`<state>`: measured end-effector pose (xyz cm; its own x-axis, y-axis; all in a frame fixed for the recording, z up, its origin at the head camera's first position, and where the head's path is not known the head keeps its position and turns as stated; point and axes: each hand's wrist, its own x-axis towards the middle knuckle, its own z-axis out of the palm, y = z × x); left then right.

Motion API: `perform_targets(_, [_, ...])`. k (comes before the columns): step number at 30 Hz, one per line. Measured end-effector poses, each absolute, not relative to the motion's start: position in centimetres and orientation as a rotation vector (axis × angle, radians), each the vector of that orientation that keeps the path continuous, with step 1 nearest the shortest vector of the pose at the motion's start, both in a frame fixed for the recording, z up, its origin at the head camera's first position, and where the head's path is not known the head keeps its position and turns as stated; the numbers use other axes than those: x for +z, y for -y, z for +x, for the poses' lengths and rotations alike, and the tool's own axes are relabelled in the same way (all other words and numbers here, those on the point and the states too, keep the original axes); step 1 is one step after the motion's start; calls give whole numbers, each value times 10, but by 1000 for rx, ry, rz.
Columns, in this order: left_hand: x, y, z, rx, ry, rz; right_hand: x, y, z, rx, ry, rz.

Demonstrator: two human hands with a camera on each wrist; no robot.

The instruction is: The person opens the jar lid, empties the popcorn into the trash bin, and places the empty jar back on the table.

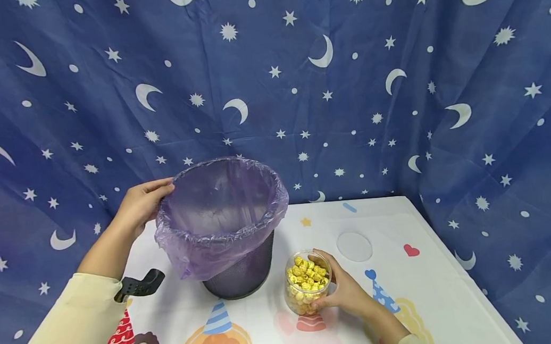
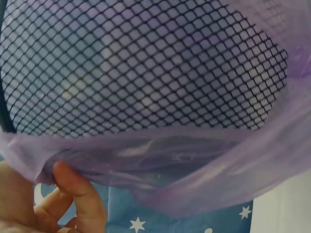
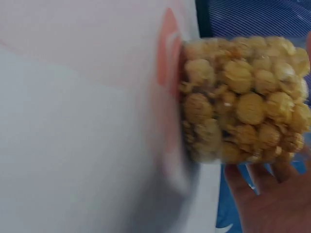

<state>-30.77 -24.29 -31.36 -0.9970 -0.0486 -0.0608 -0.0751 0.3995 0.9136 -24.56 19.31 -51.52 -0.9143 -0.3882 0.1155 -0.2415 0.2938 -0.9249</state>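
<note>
My left hand [image 1: 144,202] grips the upper left rim of a dark mesh wastebasket [image 1: 244,273], with the thumb on the liner in the left wrist view. A purple plastic bag [image 1: 204,254] lines the wastebasket and folds out over its rim. The wastebasket leans toward me, its mouth facing me, and its inside shows only the liner. To the right of it, my right hand [image 1: 343,290] holds a clear jar of yellow popcorn [image 1: 307,276] around its right side. The jar is without its lid and nearly full, and in the right wrist view the popcorn [image 3: 248,102] shows through its wall.
A clear round lid [image 1: 354,246] lies flat on the table, behind and right of the jar. The white tablecloth [image 1: 437,283] has printed cartoon animals and party hats. Behind the table hangs a blue curtain [image 1: 271,113] with moons and stars. A black strap [image 1: 141,283] sits on my left wrist.
</note>
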Motion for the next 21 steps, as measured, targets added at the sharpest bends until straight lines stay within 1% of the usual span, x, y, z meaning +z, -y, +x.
perform_targets(4, [-314,246,-305,1742,-2554,-124,-520,-190,-243,-1693,-2443,-509])
perform_targets(9, [-317,253,-301,1733,-2546,-115,-514,-187,-249,-1676,-2462,-452])
perform_targets(17, [-317,250,-302,1726,-2527,-73,-495,-193,-259,-1669,-2481,-542])
perform_targets(21, [-316,249,-301,1771,-2458,-76,-478,-197,-267,-1643,-2535,-649])
